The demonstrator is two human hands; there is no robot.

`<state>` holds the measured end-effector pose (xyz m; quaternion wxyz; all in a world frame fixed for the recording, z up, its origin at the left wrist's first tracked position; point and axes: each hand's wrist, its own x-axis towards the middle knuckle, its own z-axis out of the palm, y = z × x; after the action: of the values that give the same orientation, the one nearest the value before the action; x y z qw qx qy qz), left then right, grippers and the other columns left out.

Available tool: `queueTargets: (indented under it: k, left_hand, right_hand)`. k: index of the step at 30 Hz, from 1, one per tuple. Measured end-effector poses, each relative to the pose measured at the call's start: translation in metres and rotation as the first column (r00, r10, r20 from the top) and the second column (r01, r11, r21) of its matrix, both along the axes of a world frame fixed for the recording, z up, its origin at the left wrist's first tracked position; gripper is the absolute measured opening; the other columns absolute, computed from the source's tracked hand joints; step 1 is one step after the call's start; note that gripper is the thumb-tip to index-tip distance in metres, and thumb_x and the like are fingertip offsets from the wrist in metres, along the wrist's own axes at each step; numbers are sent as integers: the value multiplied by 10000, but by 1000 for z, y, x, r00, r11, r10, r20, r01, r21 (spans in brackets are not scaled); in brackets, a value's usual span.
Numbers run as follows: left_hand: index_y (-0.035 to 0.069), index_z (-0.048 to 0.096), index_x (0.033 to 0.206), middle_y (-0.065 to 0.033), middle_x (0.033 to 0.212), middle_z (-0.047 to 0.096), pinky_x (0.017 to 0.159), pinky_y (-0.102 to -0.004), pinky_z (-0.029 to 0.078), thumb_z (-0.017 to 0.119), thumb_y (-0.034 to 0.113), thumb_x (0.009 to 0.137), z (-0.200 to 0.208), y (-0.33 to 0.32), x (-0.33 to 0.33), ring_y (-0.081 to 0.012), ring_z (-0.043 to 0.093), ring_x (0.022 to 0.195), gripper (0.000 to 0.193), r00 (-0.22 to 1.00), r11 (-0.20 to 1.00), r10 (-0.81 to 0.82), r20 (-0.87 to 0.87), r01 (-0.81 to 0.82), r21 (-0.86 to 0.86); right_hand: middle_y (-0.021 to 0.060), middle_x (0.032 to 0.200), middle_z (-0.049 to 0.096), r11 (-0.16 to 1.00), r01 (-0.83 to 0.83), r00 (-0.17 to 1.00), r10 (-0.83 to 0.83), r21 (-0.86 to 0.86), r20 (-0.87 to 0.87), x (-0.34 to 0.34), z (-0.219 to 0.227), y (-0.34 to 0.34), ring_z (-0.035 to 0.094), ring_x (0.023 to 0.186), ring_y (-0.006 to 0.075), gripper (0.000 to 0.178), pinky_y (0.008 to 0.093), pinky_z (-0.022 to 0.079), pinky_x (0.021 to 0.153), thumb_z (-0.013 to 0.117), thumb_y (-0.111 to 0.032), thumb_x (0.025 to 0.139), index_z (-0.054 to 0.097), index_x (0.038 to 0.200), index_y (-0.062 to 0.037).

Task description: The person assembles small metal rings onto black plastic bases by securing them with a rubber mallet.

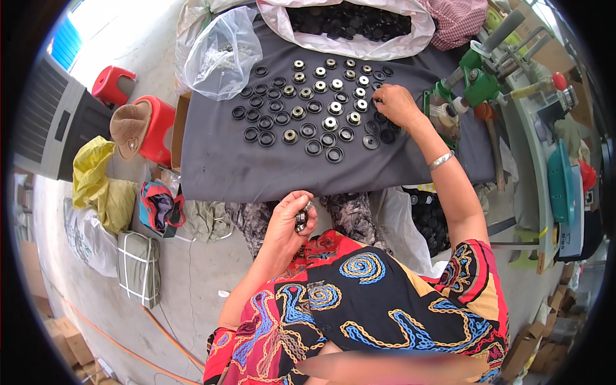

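My left hand (292, 219) is curled near the front edge of the table, closed around a few small metal parts (301, 220), shiny and dark. My right hand (399, 106) reaches over the right side of the grey cloth, its fingertips pinched at a black ring among the rings there; the fingers partly hide it. Spread over the cloth are many black rings (313, 147), laid in rough rows. Silver metal discs with a centre hole (330, 124) sit in several of them.
A white sack of black parts (423, 32) lies open at the back. Beside it is a clear plastic bag (224, 61). A green hand press (478, 86) stands at the right. Red stools (157, 138) and a grey-green bundle (138, 269) are on the floor at left.
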<state>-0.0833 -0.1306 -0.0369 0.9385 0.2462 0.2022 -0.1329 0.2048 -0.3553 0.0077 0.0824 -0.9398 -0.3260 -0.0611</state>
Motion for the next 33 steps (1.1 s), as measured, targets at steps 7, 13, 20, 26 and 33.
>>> queueTargets:
  k: [7,13,20,26,33]
  left_hand:
    - [38,534,1004,-92,705,577,396,-228,316,546,156,930,6,-1,-2,-152,499,506,140,999,1000,14,45,-15,25]
    - [42,536,1063,-94,721,594,397,-235,332,531,154,941,16,-4,5,-150,506,501,165,991,996,58,118,-65,57]
    - [13,536,1153,-53,771,614,360,-194,289,570,141,923,20,-22,5,-112,531,470,265,980,960,118,158,-153,232]
    - [-23,502,1233,-30,750,592,394,-197,303,564,110,906,21,-33,0,-87,508,483,359,991,880,13,130,-73,468]
    - [-12,525,1197,-63,759,619,411,-193,320,557,145,921,21,-29,3,-95,511,490,320,986,887,-67,155,-13,461]
  right_hand:
    - [173,857,649,995,-49,996,56,-89,71,-5,6,6,625,846,358,140,446,502,764,590,-115,753,663,831,-25]
    - [126,783,596,987,-66,912,118,-145,393,-55,27,17,614,778,307,115,397,503,712,612,-94,781,643,874,-33]
    - [131,788,560,788,-372,845,506,491,-172,-205,20,65,590,743,311,228,390,496,666,695,-157,727,630,896,-19]
    - [127,782,559,782,-223,911,380,582,-162,-220,2,54,593,712,312,150,390,498,636,648,-78,718,621,853,-19]
    - [111,778,573,809,-289,934,356,511,-36,-189,12,32,598,682,258,174,344,497,615,640,-37,711,637,884,-16]
